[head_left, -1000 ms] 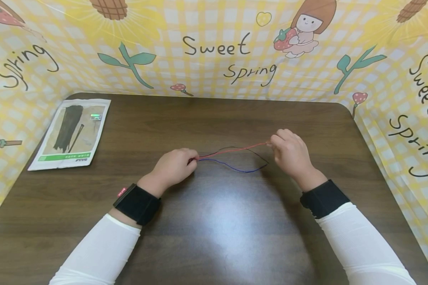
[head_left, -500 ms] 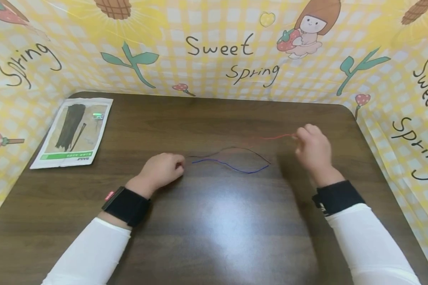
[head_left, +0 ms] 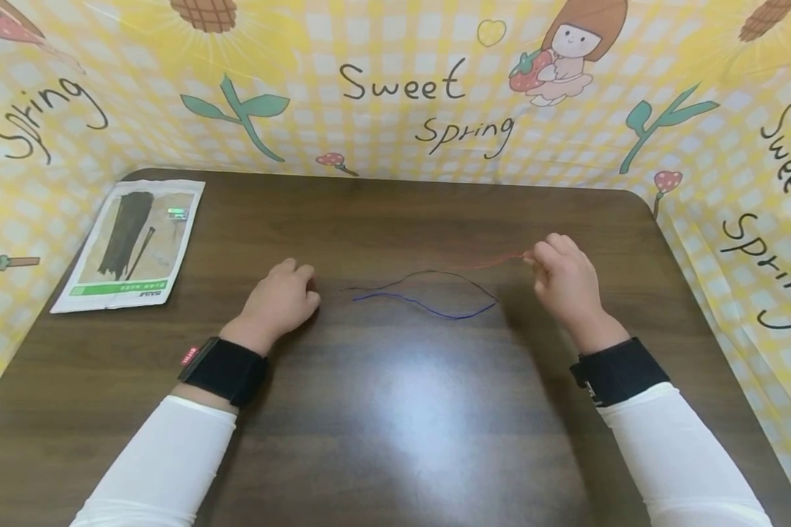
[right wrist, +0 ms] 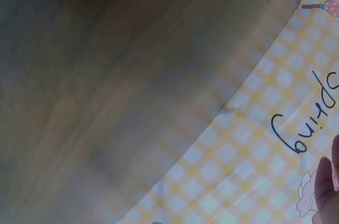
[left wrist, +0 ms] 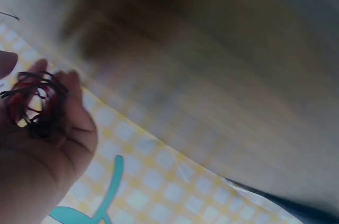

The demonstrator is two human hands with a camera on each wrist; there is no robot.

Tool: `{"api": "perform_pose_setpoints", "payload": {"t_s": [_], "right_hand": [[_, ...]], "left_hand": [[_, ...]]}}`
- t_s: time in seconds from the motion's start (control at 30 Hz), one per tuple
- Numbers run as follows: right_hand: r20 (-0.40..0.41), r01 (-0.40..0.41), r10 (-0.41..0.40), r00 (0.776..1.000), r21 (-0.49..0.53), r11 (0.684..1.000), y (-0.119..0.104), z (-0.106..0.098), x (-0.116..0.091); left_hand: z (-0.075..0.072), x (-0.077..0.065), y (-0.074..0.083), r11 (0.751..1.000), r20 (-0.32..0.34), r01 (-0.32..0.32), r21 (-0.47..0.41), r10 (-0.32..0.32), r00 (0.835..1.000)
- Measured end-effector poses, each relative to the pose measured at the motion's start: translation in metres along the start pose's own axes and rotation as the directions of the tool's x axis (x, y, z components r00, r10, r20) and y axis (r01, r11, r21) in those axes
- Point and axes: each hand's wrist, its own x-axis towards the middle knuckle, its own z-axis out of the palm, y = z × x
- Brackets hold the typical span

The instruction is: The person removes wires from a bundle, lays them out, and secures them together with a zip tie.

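In the head view my left hand (head_left: pixel 280 300) is at left of centre over the table, palm turned away from the camera. Its curled fingers hold a small coil of dark and red wire (left wrist: pixel 45 128), which shows in the left wrist view. My right hand (head_left: pixel 567 285) pinches one end of a thin red wire (head_left: pixel 497 261), whose length trails to the left. Between the hands lie a blue wire (head_left: pixel 448 318) and a thin dark wire (head_left: pixel 428 271), bowed apart and converging at their right ends. Only the edge of the right hand's fingers (right wrist: pixel 324 184) enters the right wrist view.
A white packet (head_left: pixel 121 293) with a printed picture lies at the table's far left. Yellow checked cloth (head_left: pixel 382 154) stands round the back and sides of the brown wooden table (head_left: pixel 402 410).
My right hand has drawn the red wire rightward, away from the left hand. My left hand has moved left, and the blue and dark wires now lie apart from it on the table.
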Motion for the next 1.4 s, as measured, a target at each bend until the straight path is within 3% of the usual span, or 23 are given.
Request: {"api": "perform_pose_setpoints", "payload": {"t_s": [0.1,0.37,0.77,0.87,0.97,1.2,1.4], "right_hand": [[-0.009,0.012,-0.012,1.0,0.014,1.0,-0.003,0.0,-0.002],[-0.015,0.059,-0.058,0.998,0.032,0.998,-0.009,0.004,-0.001],[0.02,0.059,-0.06,0.998,0.03,0.998,-0.012,0.01,0.001],[0.02,0.064,-0.065,0.998,0.032,0.997,-0.014,0.011,0.001],[0.022,0.07,-0.07,0.997,0.028,0.997,-0.015,0.011,0.002],[0.022,0.071,-0.071,0.997,0.026,0.997,-0.016,0.013,0.004],[0.013,0.067,-0.068,0.998,0.025,0.997,-0.018,0.014,0.005]], "left_hand": [[-0.002,-0.002,-0.005,1.0,0.014,0.031,0.004,-0.031,0.999],[-0.002,-0.007,-0.012,0.998,-0.074,0.02,0.051,-0.017,0.997],[-0.005,-0.007,-0.016,0.995,-0.005,0.073,0.067,-0.072,0.997],[-0.008,-0.006,-0.009,0.996,-0.018,0.07,0.063,-0.069,0.997],[-0.013,-0.004,0.005,0.998,-0.079,0.039,0.054,-0.034,0.996],[-0.022,-0.002,0.042,0.996,-0.212,-0.08,0.039,0.086,0.973],[-0.019,0.0,0.065,0.971,-0.171,-0.217,-0.098,0.199,0.965]]}}
